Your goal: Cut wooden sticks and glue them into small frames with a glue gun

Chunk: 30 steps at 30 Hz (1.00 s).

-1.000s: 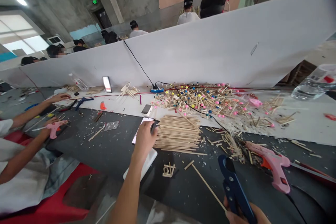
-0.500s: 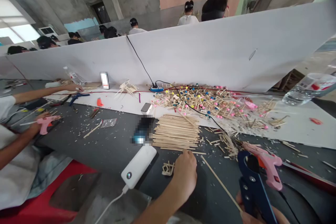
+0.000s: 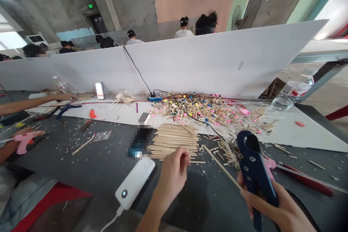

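Observation:
My left hand [image 3: 172,175] hangs with its fingers closed just below a flat stack of wooden sticks [image 3: 174,141], and nothing shows in it. My right hand [image 3: 263,199] grips a blue ratchet pipe cutter [image 3: 251,163] by its handles. A long loose wooden stick [image 3: 220,165] slants across the dark mat, its lower end reaching the cutter. A pink glue gun [image 3: 269,163] lies mostly hidden behind the cutter. A white power bank [image 3: 134,188] and a pixelated phone [image 3: 140,141] lie left of the stack.
A heap of stick pieces with coloured balls [image 3: 198,110] lies on a white sheet along a tall white partition [image 3: 190,65]. A water bottle [image 3: 288,96] stands at right. At far left, a co-worker's hand holds another pink glue gun [image 3: 25,141]. Wood scraps litter the mat.
The view has tilted and risen. My right hand has lifted the cutter up and left, over the pink glue gun. My left hand has moved slightly up, closer to the stack.

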Available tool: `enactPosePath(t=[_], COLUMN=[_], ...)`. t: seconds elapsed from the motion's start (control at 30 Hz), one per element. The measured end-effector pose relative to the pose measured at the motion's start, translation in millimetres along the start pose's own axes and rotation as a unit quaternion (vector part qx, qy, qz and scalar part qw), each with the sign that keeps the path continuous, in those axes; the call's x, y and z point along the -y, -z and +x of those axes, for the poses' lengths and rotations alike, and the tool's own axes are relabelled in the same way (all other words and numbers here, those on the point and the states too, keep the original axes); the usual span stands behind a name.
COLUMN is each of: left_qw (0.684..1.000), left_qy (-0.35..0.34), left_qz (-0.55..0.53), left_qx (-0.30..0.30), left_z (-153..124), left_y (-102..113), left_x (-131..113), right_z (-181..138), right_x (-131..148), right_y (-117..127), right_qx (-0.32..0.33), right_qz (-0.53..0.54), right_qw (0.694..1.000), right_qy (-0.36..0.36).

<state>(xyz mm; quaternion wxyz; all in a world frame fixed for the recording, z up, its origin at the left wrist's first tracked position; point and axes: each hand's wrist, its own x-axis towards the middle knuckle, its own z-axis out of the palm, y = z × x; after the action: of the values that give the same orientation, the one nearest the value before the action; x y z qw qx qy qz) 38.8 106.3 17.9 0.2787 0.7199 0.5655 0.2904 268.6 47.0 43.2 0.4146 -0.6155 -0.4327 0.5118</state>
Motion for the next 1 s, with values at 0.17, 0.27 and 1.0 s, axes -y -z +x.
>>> enactPosePath(t=[0.17,0.27,1.0], left_qw=[0.977,0.959,0.864], left_qy=[-0.08,-0.09,0.019], left_qz=[-0.143,-0.199,-0.501], left_qx=[-0.138,-0.183,-0.042], left_z=[45.5,78.6,90.4], left_y=[27.6,31.9,27.8], left_x=[-1.6,4.3,34.6], right_z=[23.5,46.6,123.4], right_x=[35.6,65.2,98.4], right_y=[-5.8,0.2,14.6], right_qx=[0.077,0.122,0.123], right_qz=[0.018,-0.018,-0.102], right_qw=[0.996,0.992,0.983], right_qy=[0.03,0.028,0.093])
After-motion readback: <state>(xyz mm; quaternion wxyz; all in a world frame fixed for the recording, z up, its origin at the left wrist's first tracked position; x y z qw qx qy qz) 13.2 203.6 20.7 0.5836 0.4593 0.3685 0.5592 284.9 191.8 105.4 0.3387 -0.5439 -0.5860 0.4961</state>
